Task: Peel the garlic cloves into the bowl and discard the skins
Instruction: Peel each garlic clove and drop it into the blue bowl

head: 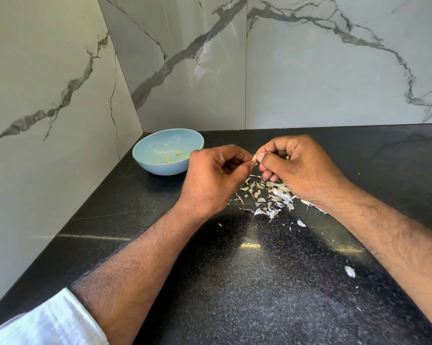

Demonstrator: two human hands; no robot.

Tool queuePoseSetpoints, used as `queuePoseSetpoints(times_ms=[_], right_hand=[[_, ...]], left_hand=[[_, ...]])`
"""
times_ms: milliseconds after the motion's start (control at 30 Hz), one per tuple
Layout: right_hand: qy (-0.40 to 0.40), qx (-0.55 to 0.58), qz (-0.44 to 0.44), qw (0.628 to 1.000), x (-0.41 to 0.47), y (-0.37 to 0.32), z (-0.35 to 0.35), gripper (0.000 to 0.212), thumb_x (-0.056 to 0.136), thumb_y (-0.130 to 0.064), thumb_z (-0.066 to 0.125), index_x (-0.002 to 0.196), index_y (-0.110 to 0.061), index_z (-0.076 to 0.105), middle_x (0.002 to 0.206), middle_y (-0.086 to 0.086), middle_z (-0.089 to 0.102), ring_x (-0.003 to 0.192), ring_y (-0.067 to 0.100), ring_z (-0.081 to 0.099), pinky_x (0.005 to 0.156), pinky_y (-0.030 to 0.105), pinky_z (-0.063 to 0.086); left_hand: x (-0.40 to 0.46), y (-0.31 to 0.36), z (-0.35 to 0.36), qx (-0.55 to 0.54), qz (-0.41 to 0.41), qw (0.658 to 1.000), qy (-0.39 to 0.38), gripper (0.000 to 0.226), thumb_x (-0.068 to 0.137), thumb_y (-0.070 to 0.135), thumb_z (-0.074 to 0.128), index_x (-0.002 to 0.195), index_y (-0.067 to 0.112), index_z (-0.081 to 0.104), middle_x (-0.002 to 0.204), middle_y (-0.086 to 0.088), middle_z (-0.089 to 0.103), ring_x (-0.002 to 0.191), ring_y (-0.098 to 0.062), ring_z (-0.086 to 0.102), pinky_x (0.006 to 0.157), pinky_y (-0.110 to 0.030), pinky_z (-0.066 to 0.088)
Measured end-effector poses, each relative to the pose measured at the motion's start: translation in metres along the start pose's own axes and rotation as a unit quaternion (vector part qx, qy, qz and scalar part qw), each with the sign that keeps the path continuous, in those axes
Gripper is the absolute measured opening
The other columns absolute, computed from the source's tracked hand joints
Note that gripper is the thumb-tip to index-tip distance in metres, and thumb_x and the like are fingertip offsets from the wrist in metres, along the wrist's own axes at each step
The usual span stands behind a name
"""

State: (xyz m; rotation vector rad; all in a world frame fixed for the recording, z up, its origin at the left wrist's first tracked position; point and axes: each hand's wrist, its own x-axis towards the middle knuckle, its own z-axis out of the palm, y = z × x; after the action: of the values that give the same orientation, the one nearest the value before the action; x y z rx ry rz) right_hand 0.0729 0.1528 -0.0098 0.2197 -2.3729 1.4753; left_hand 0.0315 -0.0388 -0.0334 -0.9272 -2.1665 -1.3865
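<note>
Black speckled stone countertop (272, 282) in a corner of white marble-look wall tiles (309, 70) with grey veins. Both hands are raised just above the counter, meeting at a small garlic clove (255, 158). Left hand (215, 178) has its fingers curled, thumb and forefinger pinching the clove's left end. Right hand (299, 168) is also curled, thumb and fingertips gripping the clove from the right; most of the clove is hidden between the fingers, only a pale tip shows. Whether skin is still on it can't be told. Right under and between the hands lies a scatter of papery garlic skins (269, 197), white to pale green, spread on the counter, some running under the right wrist. A few stray flakes lie nearer the camera, one larger skin piece (350, 271) well apart at lower right. Light blue bowl (145, 158) sits back left near the wall corner, just beside the left hand, upright. Inside it a few small yellowish peeled garlic pieces (178, 153) rest on the bottom. White sleeve (48, 322) on the left forearm at the bottom left edge; the right forearm is bare.
</note>
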Motion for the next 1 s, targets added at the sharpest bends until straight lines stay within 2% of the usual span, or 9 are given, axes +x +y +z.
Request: queuePoseSetpoints(times_ms=[133,233,300,367,500,567,633,833,1000], right_hand=[[0.001,-0.041,-0.027,0.999,-0.002,0.000,-0.001,0.012,0.096,-0.012,0.068,0.092,-0.018,0.077,0.074,-0.003,0.075,0.065,0.017,0.073,0.065,0.040,0.063],[-0.005,-0.074,-0.044,0.996,-0.004,-0.002,-0.002,0.012,0.097,-0.018,0.067,0.090,-0.024,0.076,0.071,0.004,0.073,0.068,0.040,0.069,0.063,0.058,0.060],[-0.007,-0.068,-0.046,0.997,-0.004,-0.002,-0.003,0.012,0.097,-0.021,0.067,0.089,-0.025,0.075,0.073,0.007,0.073,0.071,0.048,0.065,0.061,0.062,0.057],[-0.018,-0.055,-0.042,0.997,-0.004,-0.004,-0.003,0.009,0.096,-0.025,0.069,0.090,-0.023,0.075,0.075,0.008,0.073,0.070,0.046,0.065,0.063,0.060,0.057],[-0.032,-0.009,-0.009,0.999,-0.002,-0.002,-0.001,0.010,0.099,-0.016,0.068,0.093,-0.015,0.076,0.068,0.001,0.070,0.061,0.015,0.063,0.066,0.043,0.059],[-0.035,0.021,0.007,0.999,-0.002,-0.001,0.000,0.011,0.099,-0.010,0.066,0.093,-0.012,0.076,0.066,0.003,0.068,0.062,0.014,0.061,0.063,0.031,0.056],[-0.037,0.045,0.020,0.998,-0.002,-0.001,-0.001,0.011,0.099,-0.009,0.065,0.095,-0.011,0.076,0.067,0.007,0.067,0.063,0.016,0.061,0.063,0.027,0.055],[-0.027,0.037,0.030,0.999,-0.001,0.000,-0.007,0.012,0.096,-0.009,0.067,0.089,-0.013,0.075,0.065,0.007,0.066,0.060,0.014,0.061,0.065,0.032,0.055],[-0.053,-0.070,0.037,0.995,0.000,0.003,-0.014,0.010,0.080,-0.009,0.082,0.078,-0.018,0.077,0.067,0.003,0.073,0.059,0.020,0.068,0.067,0.045,0.063]], left_hand=[[-0.001,-0.001,0.001,-0.018,-0.010,1.000,0.000,0.008,0.092,0.014,0.085,0.098,0.011,0.082,0.082,0.006,0.080,0.072,-0.014,0.077,0.066,-0.032,0.065],[-0.001,-0.002,0.002,-0.061,-0.043,0.997,-0.011,0.009,0.092,0.013,0.085,0.099,0.010,0.082,0.084,0.002,0.081,0.076,-0.019,0.079,0.072,-0.041,0.068],[-0.001,-0.003,0.003,-0.139,-0.084,0.986,-0.022,0.013,0.091,0.008,0.084,0.102,0.004,0.080,0.088,-0.007,0.082,0.082,-0.027,0.081,0.078,-0.045,0.068],[-0.001,-0.002,0.005,-0.212,-0.122,0.969,-0.025,0.019,0.091,0.002,0.083,0.107,-0.003,0.076,0.092,-0.016,0.080,0.086,-0.032,0.081,0.081,-0.045,0.067],[0.000,0.001,0.004,-0.275,-0.158,0.948,-0.026,0.017,0.092,-0.003,0.077,0.107,-0.010,0.072,0.092,-0.027,0.077,0.084,-0.033,0.080,0.078,-0.038,0.067],[0.000,0.002,0.002,-0.300,-0.171,0.938,-0.025,0.014,0.093,-0.004,0.075,0.105,-0.009,0.072,0.093,-0.029,0.077,0.083,-0.032,0.079,0.077,-0.036,0.066],[0.001,0.002,0.000,-0.324,-0.181,0.928,-0.021,0.012,0.093,-0.005,0.074,0.105,-0.008,0.072,0.094,-0.027,0.077,0.082,-0.031,0.078,0.076,-0.035,0.066],[0.006,-0.002,-0.010,-0.368,-0.198,0.909,0.015,0.013,0.097,-0.005,0.069,0.110,-0.005,0.071,0.096,-0.023,0.076,0.082,-0.028,0.075,0.076,-0.034,0.064],[0.009,-0.004,-0.017,-0.374,-0.214,0.902,0.017,0.018,0.100,-0.001,0.066,0.116,0.001,0.073,0.095,-0.014,0.073,0.086,-0.024,0.072,0.073,-0.033,0.061]])
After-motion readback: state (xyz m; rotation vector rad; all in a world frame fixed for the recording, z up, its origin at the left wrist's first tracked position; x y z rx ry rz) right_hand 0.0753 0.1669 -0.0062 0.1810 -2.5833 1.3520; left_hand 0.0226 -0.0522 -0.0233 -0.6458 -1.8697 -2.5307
